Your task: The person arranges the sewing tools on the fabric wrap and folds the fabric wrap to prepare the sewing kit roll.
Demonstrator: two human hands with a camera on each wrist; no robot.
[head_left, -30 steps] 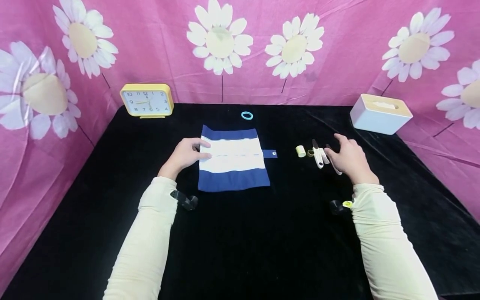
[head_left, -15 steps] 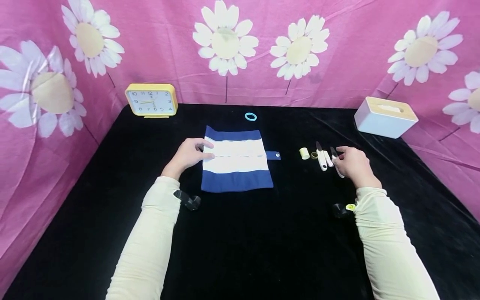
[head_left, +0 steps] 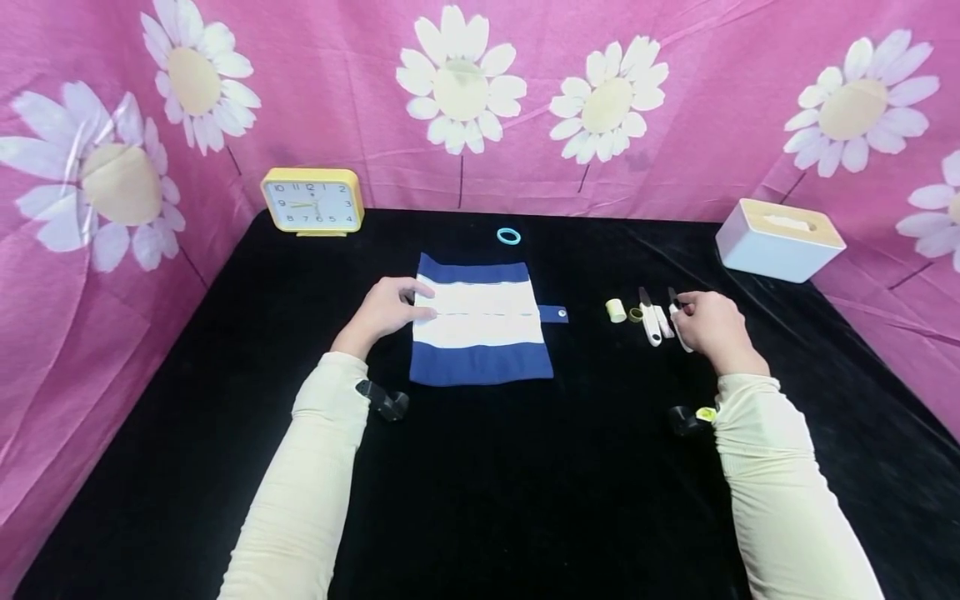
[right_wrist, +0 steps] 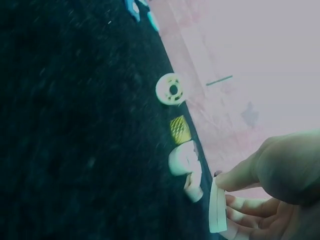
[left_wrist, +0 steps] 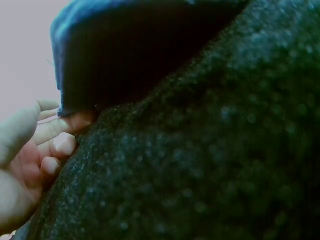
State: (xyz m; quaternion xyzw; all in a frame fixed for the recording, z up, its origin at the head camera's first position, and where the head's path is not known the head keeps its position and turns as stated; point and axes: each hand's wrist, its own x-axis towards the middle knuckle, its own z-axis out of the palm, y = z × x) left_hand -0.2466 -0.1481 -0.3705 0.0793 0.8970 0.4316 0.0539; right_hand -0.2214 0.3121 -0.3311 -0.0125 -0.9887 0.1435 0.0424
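A blue and white cloth pouch lies spread flat, a snap strap reaching out on its right. On its left edge rest the thumb and forefinger of my left hand, apart from each other; that hand's fingers meet the cloth edge in the left wrist view. My right hand pinches a slim white-handled tool with a dark tip, its kind unclear. Left of it lie a second white-handled tool with a dark blade, a small white piece, a brass-coloured thimble and a pale thread spool.
A light blue ring lies behind the pouch. At the back left stands a yellow clock, and a white tissue box with a wooden lid is at the back right. Black cloth covers the table; pink flowered fabric hangs behind.
My right hand has come down onto the rightmost white-handled tool and pinched it. My left hand stays at the pouch's edge. The whole head view has shifted slightly.
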